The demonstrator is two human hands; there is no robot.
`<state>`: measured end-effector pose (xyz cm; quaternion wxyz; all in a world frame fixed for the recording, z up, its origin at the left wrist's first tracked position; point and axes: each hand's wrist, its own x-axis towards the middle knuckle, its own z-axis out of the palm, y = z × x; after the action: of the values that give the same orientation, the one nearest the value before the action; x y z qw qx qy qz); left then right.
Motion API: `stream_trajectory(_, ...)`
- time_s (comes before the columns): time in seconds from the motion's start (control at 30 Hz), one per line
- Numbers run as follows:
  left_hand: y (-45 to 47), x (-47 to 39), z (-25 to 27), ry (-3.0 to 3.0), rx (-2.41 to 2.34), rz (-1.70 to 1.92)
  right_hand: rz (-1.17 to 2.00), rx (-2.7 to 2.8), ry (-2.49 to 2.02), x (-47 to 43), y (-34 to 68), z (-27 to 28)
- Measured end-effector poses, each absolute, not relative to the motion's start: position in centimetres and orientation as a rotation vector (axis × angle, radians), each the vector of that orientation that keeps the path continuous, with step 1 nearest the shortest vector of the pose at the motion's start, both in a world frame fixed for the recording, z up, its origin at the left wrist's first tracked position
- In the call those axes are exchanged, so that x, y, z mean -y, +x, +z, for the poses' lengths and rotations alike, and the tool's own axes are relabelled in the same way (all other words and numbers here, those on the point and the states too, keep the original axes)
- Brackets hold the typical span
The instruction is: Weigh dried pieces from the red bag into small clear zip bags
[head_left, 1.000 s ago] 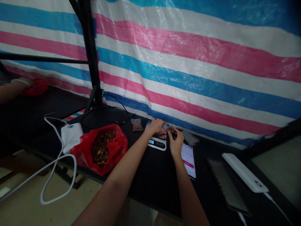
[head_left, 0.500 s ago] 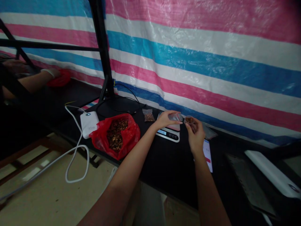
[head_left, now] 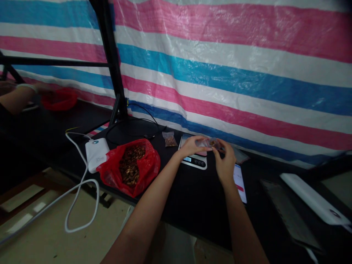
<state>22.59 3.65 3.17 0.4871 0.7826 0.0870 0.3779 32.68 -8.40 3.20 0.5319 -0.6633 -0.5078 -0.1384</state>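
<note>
My left hand (head_left: 191,146) pinches a small clear zip bag (head_left: 202,143) above the scale. Against the bag's mouth, my right hand (head_left: 224,157) tilts a small clear cup (head_left: 213,142) with some brown kernels in it. Beneath my left hand lies a white digital scale (head_left: 196,162) with a lit display. Left of the scale rests a filled zip bag (head_left: 169,139) of brown pieces. An open red plastic bag (head_left: 150,157) full of brown seeds or kernels sits to the left of my left forearm.
A white power bank (head_left: 96,154) with a white cable stands at the table's left. Right of my right wrist lie a lit phone (head_left: 239,183), a dark tablet-like slab (head_left: 288,212) and a long white device (head_left: 310,198). At far left, another person's arm (head_left: 20,97) reaches near a red bag (head_left: 59,99).
My right hand has brought the cup left to the zip bag's mouth and tipped it; fewer kernels show in it. The camera view has shifted slightly. The other person's hand has moved left.
</note>
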Motion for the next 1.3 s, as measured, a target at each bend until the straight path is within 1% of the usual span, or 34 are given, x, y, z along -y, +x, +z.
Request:
stream_trajectory(0.2, 22.3, -3.4, 4.0, 1.938, -0.196, 0.941, -0.371, 1.273, -1.648, 8.7, 32.8, 3.2)
stream_trajectory(0.33, 22.5, -2.9, 4.3, 1.967, -0.211, 0.930, -0.351, 1.255, -1.593, 8.8, 32.9, 3.4)
stream_trajectory(0.57, 22.9, -2.7, 4.2, 1.968, -0.210, 0.910, -0.051, 1.056, -1.366, 8.3, 33.3, 3.3)
stream_trajectory(0.73, 23.0, -2.6, 3.6, 1.951, -0.269, 0.845, 0.055, 1.057, -1.350, 8.3, 33.4, 3.6)
stream_trajectory(1.13, 23.2, -2.1, 4.3, 2.080, -0.275, 0.891, 0.115, 1.059, -1.193, 8.0, 33.3, 3.5)
stream_trajectory(1.3, 23.0, -2.5, 4.6, 2.218, -0.277, 0.914, 0.069, 0.966, -1.160, 7.9, 33.5, 3.3)
